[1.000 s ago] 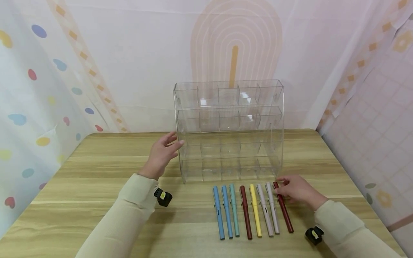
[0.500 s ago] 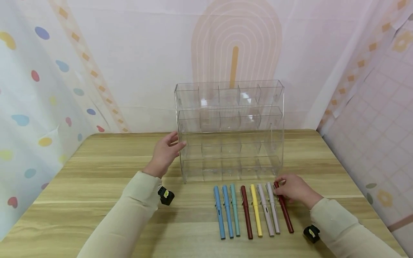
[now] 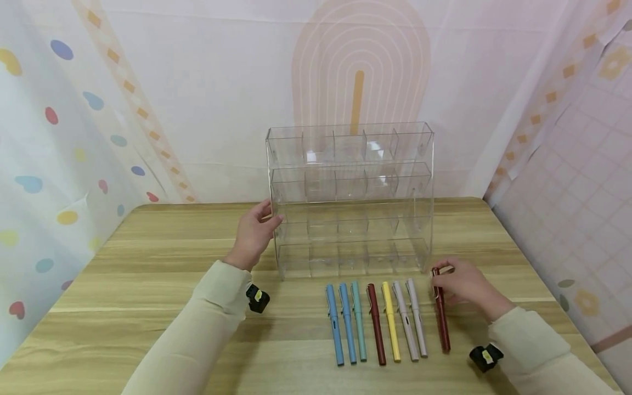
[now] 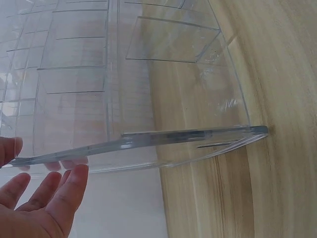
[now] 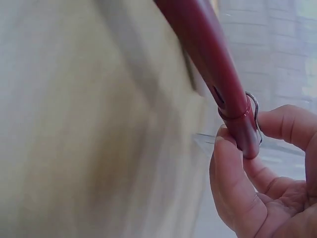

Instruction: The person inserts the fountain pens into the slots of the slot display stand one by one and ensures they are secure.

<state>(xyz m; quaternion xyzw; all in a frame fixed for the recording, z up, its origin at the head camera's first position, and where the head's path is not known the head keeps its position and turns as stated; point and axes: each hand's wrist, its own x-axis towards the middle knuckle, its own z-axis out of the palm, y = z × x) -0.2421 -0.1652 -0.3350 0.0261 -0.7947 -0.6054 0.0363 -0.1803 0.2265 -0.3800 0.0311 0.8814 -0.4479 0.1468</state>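
In the head view, a clear tiered organizer (image 3: 351,211) with divided compartments stands at the back of the table. My left hand (image 3: 252,233) holds its left side edge, the thumb in front and the fingers along the outer face of the side panel (image 4: 163,141). My right hand (image 3: 461,282) pinches a dark red pen (image 3: 441,315) by its capped end, near the wire clip (image 5: 255,111). This pen is tilted, its far end pointing toward the front of the table. Left of it lie two pale lilac pens (image 3: 407,323) in the row.
The row continues leftward with a yellow pen (image 3: 391,323), another dark red pen (image 3: 376,323), a teal pen (image 3: 359,323) and two blue pens (image 3: 334,326). Patterned curtains (image 3: 222,99) hang behind the wooden table (image 3: 163,241).
My right hand has taken up the dark red pen by its clip end and drawn it slightly right, away from the lilac pens. My left hand stays at the organizer's side.
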